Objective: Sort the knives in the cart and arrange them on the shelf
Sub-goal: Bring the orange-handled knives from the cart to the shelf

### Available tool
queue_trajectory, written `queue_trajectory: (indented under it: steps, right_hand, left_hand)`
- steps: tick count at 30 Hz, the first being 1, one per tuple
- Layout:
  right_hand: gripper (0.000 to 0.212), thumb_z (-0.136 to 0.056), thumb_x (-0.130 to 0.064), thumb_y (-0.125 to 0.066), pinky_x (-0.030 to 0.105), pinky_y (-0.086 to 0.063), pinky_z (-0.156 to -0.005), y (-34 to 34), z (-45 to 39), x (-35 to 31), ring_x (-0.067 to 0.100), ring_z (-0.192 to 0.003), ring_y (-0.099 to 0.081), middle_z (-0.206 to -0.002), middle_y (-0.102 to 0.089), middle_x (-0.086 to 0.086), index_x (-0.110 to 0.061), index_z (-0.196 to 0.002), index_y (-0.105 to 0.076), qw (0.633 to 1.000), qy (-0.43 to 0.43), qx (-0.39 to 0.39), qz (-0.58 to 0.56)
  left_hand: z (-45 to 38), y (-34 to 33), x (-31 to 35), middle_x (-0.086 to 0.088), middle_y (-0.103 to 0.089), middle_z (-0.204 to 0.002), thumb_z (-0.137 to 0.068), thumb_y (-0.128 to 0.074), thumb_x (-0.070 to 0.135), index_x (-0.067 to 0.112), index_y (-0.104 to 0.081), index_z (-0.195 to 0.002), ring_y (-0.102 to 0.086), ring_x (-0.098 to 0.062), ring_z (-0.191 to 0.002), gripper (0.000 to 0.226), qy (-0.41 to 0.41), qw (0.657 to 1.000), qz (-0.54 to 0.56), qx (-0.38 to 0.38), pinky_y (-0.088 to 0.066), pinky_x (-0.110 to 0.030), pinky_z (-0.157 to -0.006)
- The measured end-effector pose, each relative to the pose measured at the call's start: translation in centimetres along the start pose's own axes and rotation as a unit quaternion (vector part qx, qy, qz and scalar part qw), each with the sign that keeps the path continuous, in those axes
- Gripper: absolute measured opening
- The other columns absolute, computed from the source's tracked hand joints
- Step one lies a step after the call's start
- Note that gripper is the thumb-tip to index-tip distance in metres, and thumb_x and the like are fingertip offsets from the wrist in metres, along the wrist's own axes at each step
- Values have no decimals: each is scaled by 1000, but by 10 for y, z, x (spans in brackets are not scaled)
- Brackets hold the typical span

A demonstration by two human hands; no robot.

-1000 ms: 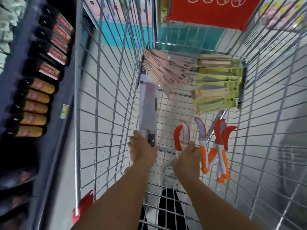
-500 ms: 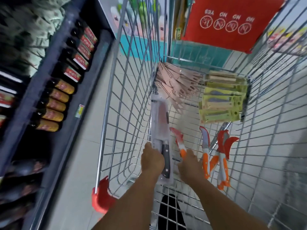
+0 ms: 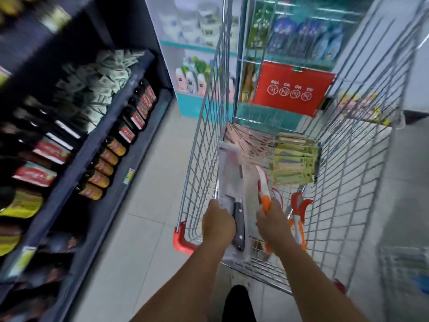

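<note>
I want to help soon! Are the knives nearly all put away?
Not nearly. No knife shows on the shelf yet. The left hand holds a packaged cleaver and the right hand an orange knife, both over the cart. Left inside: more orange knives, green packs and pink packs.

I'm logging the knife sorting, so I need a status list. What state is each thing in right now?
Left hand: closed on the packaged cleaver, raised.
Right hand: closed on an orange-handled knife, lifted.
Other orange knives: lying in the cart.
Green knife packs: stacked at the cart's far end.
</note>
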State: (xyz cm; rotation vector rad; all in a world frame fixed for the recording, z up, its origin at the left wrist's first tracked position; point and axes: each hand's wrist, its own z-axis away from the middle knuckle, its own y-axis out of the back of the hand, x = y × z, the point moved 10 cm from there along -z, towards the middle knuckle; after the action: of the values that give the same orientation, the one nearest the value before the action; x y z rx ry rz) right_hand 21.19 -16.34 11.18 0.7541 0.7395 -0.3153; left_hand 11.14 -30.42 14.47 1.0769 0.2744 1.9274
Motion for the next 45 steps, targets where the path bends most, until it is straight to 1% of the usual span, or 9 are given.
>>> queue_trajectory:
  steps: [5, 12, 15, 20, 24, 30, 37, 41, 45]
  right_hand:
    - [4, -98, -22, -39, 45, -52, -74, 31, 50, -65, 28, -84, -60, -91, -58, 10, -22, -101, -42, 995, 59, 53, -54]
    - [10, -100, -21, -36, 41, -47, -67, 58, 125, -183, 24, -75, -57, -83, -55, 3, -26, -99, -44, 965, 238, 80, -73]
    - [26, -95, -24, -41, 43, -48, -70, 53, 152, -227, 24, -76, -55, -91, -57, 4, -25, -120, -48, 949, 303, 58, -66]
    - [56, -92, -33, -43, 38, -45, -90, 26, 186, -295, 27, -99, -56, -115, -57, 8, -31, -146, -30, 928, 368, -1, -52]
    - [55, -98, -19, -42, 29, -36, -94, -13, 217, -342, 24, -114, -50, -129, -49, 7, -23, -150, -25, 903, 421, -78, -28]
    - [70, -80, -39, -32, 36, -40, -98, -89, 291, -390, 29, -117, -50, -136, -50, 11, -24, -148, -30, 851, 490, -188, -9]
    - [54, -99, -25, -41, 30, -37, -85, -185, 399, -412, 17, -105, -49, -134, -47, 1, -32, -150, -23, 787, 542, -295, 11]
    - [58, -99, -25, -40, 31, -41, -86, -237, 469, -410, 22, -111, -53, -139, -45, 1, -37, -151, -15, 746, 569, -345, 13]
    - [56, -100, -25, -39, 28, -38, -78, -290, 547, -408, 18, -103, -52, -136, -44, -3, -38, -149, -16, 710, 593, -379, 26]
  left_hand:
    - [42, 56, 31, -10, -59, -103, -98, -36, 14, 10, -50, -115, -50, -22, -84, 22, -102, 994, 29, 30, -33, -29, -66]
    - [104, 161, 68, -5, -61, -98, -98, -41, 13, 10, -53, -109, -53, -23, -87, 17, -215, 962, 84, 146, -31, -23, -66]
    - [126, 205, 71, -5, -64, -86, -96, -43, 10, 10, -53, -97, -57, -27, -82, 10, -244, 943, 127, 186, -29, -25, -60]
    - [163, 282, 63, 4, -59, -75, -95, -45, 11, 13, -52, -89, -53, -17, -71, 9, -263, 911, 153, 279, -29, -26, -60]
    - [191, 341, 36, 4, -54, -70, -94, -45, 12, 17, -45, -78, -49, -19, -68, 17, -228, 887, 164, 366, -27, -31, -60]
    - [242, 411, -29, 6, -59, -77, -94, -44, 12, 16, -53, -91, -53, -13, -71, 11, -153, 848, 192, 469, -35, -23, -57]
    - [311, 476, -134, 3, -61, -86, -97, -42, 15, 15, -54, -98, -55, -18, -80, 11, -55, 800, 199, 564, -36, -30, -65]
    - [354, 508, -197, 8, -59, -81, -97, -41, 14, 16, -52, -97, -51, -3, -70, 11, -26, 766, 223, 602, -39, -8, -55]
    - [396, 547, -266, 9, -60, -84, -97, -41, 13, 21, -53, -96, -52, -1, -74, 14, -7, 737, 241, 632, -35, -8, -53]
